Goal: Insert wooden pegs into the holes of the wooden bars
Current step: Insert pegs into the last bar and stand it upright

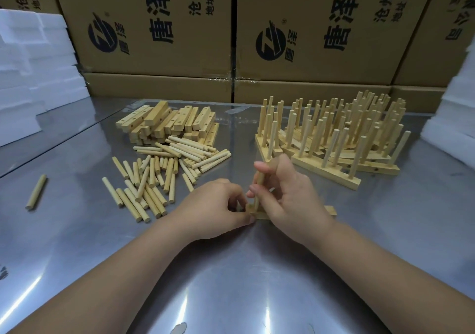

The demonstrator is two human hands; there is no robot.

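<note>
Bar (330,210) mostly hidden under right grip (290,195); only both ends show. Peg (259,182) base and hole hidden between grips. Left grip (218,205) fingertips curled under. Carton (154,20) print cut off above.

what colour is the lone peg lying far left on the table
Pale, light-tan bare wood: the lone cylindrical wooden peg shows best in the head view.

2 bare forearms, no sleeves; left hand (216,205), right hand (290,192) ungloved, short nails.

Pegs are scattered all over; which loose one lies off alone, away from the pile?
The lone peg at the table's far left, well apart from the loose peg pile near the left hand.
</note>
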